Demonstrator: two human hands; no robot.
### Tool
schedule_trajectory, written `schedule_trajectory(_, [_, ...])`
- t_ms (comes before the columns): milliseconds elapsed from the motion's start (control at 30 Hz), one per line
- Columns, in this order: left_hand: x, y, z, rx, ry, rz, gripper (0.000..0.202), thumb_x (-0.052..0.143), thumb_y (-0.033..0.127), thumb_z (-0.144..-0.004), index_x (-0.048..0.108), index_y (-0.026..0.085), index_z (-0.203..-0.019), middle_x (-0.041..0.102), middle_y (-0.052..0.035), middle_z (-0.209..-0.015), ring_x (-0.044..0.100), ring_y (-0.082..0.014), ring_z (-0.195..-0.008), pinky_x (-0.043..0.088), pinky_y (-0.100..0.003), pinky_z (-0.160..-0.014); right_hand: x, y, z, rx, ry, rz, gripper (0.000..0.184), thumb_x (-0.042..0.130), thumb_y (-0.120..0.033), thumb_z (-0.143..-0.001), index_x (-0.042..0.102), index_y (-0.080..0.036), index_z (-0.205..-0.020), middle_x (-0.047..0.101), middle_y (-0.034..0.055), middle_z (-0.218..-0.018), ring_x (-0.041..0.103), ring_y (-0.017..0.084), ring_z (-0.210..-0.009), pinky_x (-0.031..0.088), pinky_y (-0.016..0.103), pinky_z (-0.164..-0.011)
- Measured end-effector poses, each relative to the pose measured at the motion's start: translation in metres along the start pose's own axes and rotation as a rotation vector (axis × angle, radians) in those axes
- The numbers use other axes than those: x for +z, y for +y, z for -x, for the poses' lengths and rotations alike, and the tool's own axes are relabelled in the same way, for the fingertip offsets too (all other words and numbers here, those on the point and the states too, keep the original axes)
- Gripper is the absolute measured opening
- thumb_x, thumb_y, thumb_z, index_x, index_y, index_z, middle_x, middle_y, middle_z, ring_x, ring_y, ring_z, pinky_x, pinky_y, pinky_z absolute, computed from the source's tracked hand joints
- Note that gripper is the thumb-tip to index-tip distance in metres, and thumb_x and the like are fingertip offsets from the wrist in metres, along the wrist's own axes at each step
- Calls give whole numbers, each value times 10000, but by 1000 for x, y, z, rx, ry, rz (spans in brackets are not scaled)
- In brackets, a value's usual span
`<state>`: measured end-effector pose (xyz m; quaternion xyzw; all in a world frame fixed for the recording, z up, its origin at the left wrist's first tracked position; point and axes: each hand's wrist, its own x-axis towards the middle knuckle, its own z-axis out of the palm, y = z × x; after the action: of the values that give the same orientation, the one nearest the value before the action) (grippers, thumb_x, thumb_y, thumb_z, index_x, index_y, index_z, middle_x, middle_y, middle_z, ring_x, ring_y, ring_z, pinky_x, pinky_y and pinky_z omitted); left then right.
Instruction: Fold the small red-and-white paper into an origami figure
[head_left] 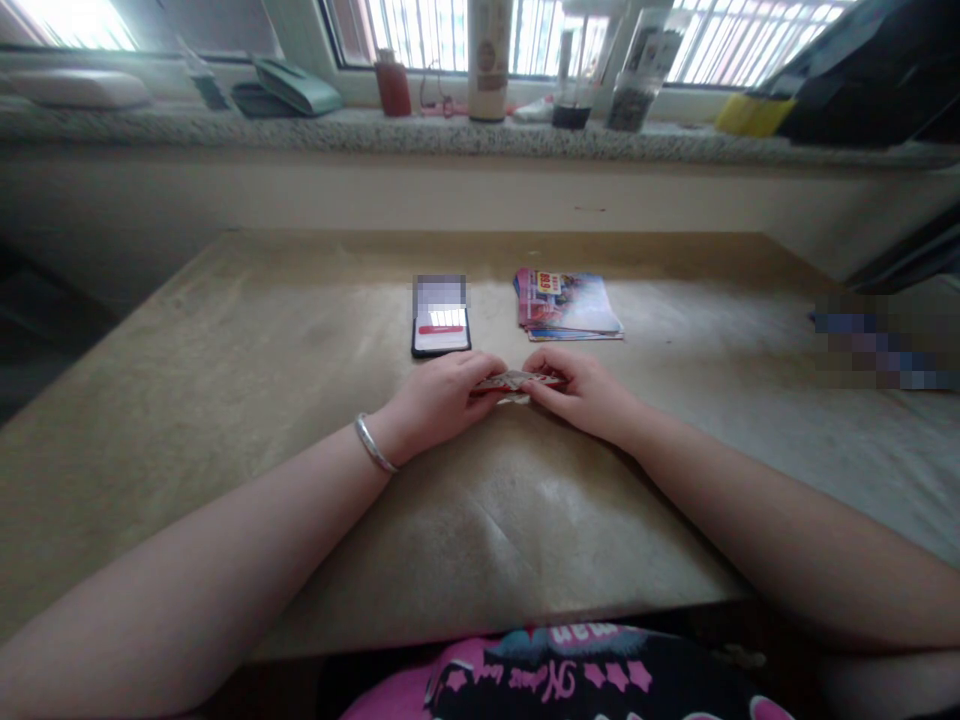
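Note:
My left hand (442,398) and my right hand (581,392) meet at the middle of the table (225,400), both pinched on a small folded piece of printed paper (517,381) held between them just above the surface. A silver bangle (373,444) circles my left wrist. Just beyond my hands lies a phone (440,318) with a lit screen, and to its right a stack of colourful printed sheets (566,304).
A stone windowsill (450,135) runs along the back with a red bottle (393,83), a tall container (489,60), a dark cup (571,105), a teal case (296,88) and a yellow object (750,115). A blurred item (885,340) lies at the right.

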<state>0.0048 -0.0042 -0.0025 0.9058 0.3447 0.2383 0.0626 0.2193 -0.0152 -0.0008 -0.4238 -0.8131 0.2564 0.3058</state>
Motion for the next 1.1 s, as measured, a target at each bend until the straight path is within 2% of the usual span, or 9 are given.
schedule_trajectory(100, [0,-1,0,27,34,37,111,529,201,-866,594,175,-953,605,-19,-868,553,-108,-734,419,-208,-642,0,0,0,-38,51,48,33,539,-198,-782,561,-190,-805,592,6,-756,533,125,-677,409,240,-617])
schedule_trajectory(200, [-1,-2,0,72,57,37,118,522,170,-860,592,178,-955,598,-26,-902,552,-109,-768,436,-211,-677,-1,-1,1,-96,65,167,49,530,-163,-759,557,-198,-782,610,17,-792,554,138,-719,416,247,-647])
schedule_trajectory(500, [-2,-2,-1,133,-26,27,177,521,152,-846,631,175,-982,619,-52,-969,568,-139,-855,465,-245,-745,-2,2,0,-192,0,483,93,508,-173,-790,596,-204,-787,666,48,-934,587,185,-847,417,278,-721])
schedule_trajectory(700, [-1,-4,-2,170,-30,-123,218,486,157,-888,665,214,-999,660,-34,-961,569,-149,-835,455,-274,-739,-1,5,-3,-247,-21,503,130,506,-150,-799,623,-199,-771,676,59,-910,568,209,-910,428,315,-795])
schedule_trajectory(933, [-2,-2,0,172,-87,-83,205,514,217,-896,683,208,-1011,675,-50,-1026,578,-162,-921,476,-299,-817,-4,2,-1,-249,-90,546,179,486,-179,-850,664,-190,-842,690,61,-890,588,204,-893,439,309,-781])
schedule_trajectory(1100, [-6,0,-1,225,-99,-152,209,487,187,-904,696,181,-899,677,-55,-935,577,-155,-862,474,-288,-787,-12,-2,2,-316,-171,561,204,475,-205,-872,678,-184,-865,695,75,-933,594,200,-891,450,319,-790])
